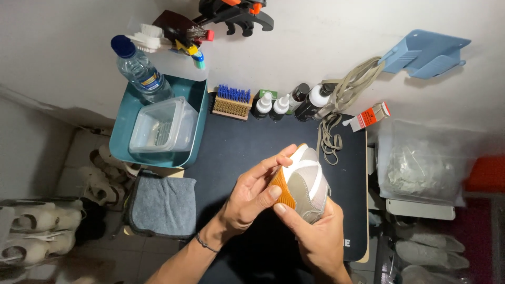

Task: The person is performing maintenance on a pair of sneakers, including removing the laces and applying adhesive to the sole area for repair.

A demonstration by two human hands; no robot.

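A grey and white sneaker [309, 181] with an orange sole is held above the dark mat [236, 147], turned on its side. My left hand [251, 197] grips it from the left, with the fingers along the orange sole and the toe. From below, my right hand [315, 234] cups the heel end, its thumb pressed on the sole edge. A thin dark band circles my left wrist.
A teal bin [123, 131] holds a clear box and a water bottle [139, 71] at the left. A wooden brush [231, 102], several small bottles [286, 102] and beige laces [342, 100] line the back. A grey cloth [163, 205] lies at the left edge. Shoes sit on the floor.
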